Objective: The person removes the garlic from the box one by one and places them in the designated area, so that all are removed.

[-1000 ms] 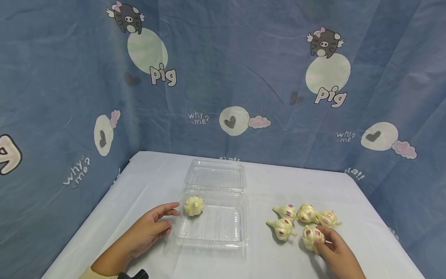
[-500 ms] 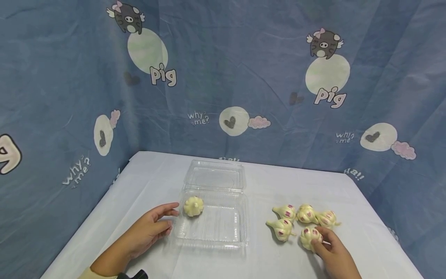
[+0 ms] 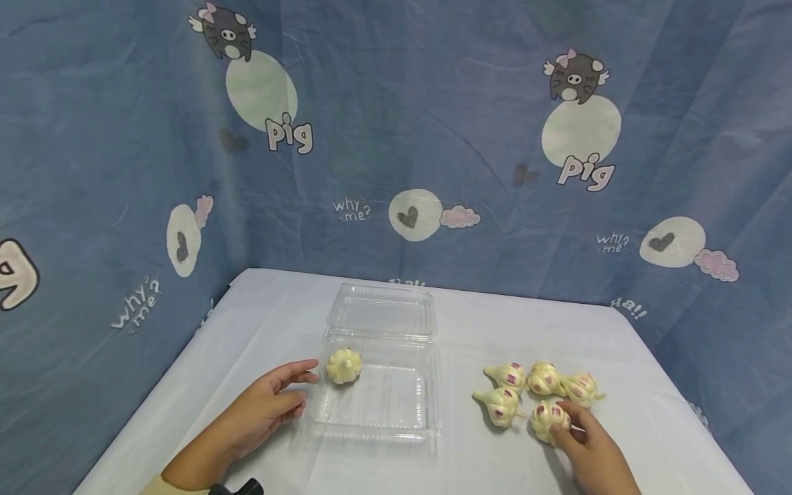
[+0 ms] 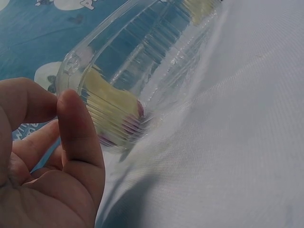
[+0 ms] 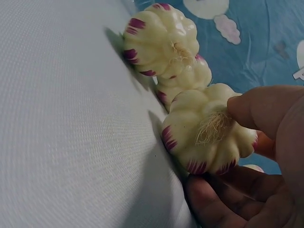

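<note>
A garlic bulb (image 3: 548, 420) with purple streaks is gripped by my right hand (image 3: 592, 445), low over the table at the right. In the right wrist view, thumb and fingers press on opposite sides of this bulb (image 5: 202, 130), its dry roots facing the camera. My left hand (image 3: 267, 405) is at the left side of a clear plastic clamshell box (image 3: 396, 433), thumb and forefinger spread apart at its edge. Another garlic bulb (image 3: 344, 366) sits in the box's far left corner. The left wrist view shows that bulb (image 4: 111, 104) through the ribbed wall, beyond the fingertips.
Several loose garlic bulbs (image 3: 501, 405) lie grouped on the white-covered table (image 3: 464, 460), just beyond and left of my right hand. The box's lid (image 3: 382, 311) is folded back, away from me. A blue printed curtain (image 3: 371, 151) encloses the back and sides.
My right hand has shifted slightly left with the garlic bulb in its fingers. The left hand, the box and the other bulbs stay in place.
</note>
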A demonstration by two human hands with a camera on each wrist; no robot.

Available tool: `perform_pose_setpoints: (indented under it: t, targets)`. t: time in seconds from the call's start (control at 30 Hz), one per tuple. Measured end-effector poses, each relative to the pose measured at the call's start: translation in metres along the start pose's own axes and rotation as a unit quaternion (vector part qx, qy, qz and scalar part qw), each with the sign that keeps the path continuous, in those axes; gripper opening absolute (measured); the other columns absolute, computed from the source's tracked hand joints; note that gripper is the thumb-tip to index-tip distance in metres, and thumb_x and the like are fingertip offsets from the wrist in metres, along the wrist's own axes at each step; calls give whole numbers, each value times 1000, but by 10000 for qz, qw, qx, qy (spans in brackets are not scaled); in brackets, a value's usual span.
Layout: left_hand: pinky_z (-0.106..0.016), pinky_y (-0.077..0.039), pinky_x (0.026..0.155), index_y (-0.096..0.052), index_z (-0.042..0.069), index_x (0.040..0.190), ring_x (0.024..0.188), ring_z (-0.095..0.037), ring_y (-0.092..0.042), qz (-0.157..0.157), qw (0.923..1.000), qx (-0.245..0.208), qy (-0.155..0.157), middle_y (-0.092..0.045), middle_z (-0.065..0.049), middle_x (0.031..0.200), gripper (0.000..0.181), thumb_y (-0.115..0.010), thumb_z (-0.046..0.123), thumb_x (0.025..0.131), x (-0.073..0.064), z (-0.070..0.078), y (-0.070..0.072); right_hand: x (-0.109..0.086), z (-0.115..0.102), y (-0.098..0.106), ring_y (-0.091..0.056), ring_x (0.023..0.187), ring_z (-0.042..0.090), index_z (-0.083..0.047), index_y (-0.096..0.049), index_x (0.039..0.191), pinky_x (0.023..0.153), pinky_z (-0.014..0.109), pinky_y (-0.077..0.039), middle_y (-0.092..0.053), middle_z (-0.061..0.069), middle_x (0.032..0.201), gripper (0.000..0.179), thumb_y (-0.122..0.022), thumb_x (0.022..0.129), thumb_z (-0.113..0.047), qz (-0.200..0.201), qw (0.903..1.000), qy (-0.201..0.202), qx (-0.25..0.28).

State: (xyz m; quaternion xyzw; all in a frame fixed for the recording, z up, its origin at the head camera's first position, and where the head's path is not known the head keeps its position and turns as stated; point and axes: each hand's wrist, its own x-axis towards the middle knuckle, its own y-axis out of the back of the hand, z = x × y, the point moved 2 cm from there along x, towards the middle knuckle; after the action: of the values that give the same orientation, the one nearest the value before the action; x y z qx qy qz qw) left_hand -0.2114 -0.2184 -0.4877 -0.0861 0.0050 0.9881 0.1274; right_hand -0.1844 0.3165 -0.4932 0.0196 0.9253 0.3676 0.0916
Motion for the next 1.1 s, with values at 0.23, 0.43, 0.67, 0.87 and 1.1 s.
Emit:
perform_pose_setpoints:
  t: [0.23, 0.43, 0.67, 0.87, 1.1]
  targets:
    - [-24, -56, 76, -34, 0, 160, 85, -13, -57, -5, 10000, -21, -16, -47, -18, 142, 68, -61, 2, 99, 1, -1, -1, 0, 0, 2, -61, 130, 45, -6, -42, 157, 100, 57, -54, -55, 29, 147, 68, -62, 105, -44, 32, 10000, -47, -71]
    - [-23, -56, 75, -34, 1, 161, 85, -13, -57, -3, 10000, -29, -13, -47, -19, 143, 67, -61, 1, 99, 1, -2, 0, -1, 0, 2, -60, 130, 44, -6, -43, 156, 100, 56, -54, -52, 28, 151, 68, -61, 104, -47, 90, 9998, -112, -99]
    - [-23, -56, 76, -34, 1, 161, 85, -13, -57, -12, 10000, -35, -27, -47, -19, 143, 68, -61, 2, 99, 1, -3, 0, -3, 0, 4, -61, 129, 41, -7, -44, 156, 100, 57, -53, -53, 26, 151, 68, -59, 105, -50, 164, 9994, 60, -283]
    - [-23, -55, 76, -34, 0, 161, 85, -13, -57, -20, 10000, -47, -24, -47, -19, 143, 68, -61, 1, 99, 1, -2, 0, -4, 0, 5, -60, 130, 45, -6, -41, 157, 101, 60, -52, -49, 29, 154, 74, -55, 104, -57, 152, 9993, 60, -329]
    - [-23, -55, 75, -34, 1, 161, 85, -12, -57, -53, 10000, -50, -36, -47, -19, 143, 68, -61, 2, 99, 1, -1, 1, -3, -1, 5, -57, 132, 48, -4, -39, 157, 104, 62, -49, -46, 31, 155, 78, -55, 104, -59, 169, 9995, 8, -281]
